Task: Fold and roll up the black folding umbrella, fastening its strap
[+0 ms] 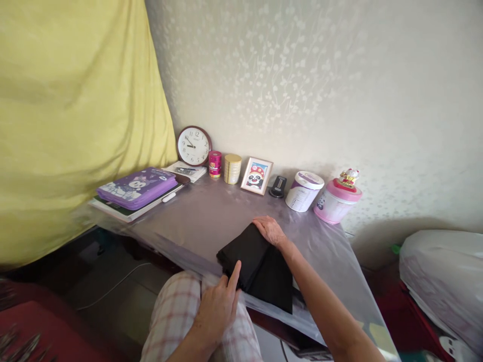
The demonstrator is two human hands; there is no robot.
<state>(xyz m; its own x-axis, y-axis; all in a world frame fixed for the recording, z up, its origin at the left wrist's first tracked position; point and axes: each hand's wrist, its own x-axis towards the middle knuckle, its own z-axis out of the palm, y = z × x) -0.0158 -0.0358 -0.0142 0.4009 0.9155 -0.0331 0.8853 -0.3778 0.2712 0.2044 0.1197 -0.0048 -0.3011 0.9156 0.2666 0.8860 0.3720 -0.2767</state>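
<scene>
A folded black cloth [252,254] lies at the near edge of the table, with one flap spread toward the right and hanging slightly over the edge. My left hand [219,304] grips its near edge, the index finger stretched over the top and the other fingers bent, partly hidden. At the far corner of the fold, my right hand [269,230] is closed over the fabric, its fingertips along the far edge. Whether the cloth is a garment cannot be made out.
The table [188,216] has a clear plastic cover. Along the wall stand a clock [194,146], a pink can [215,164], a yellow tin [232,169], a framed panda picture [257,176] and two tubs [304,192]. A purple case [138,187] rests on books at left.
</scene>
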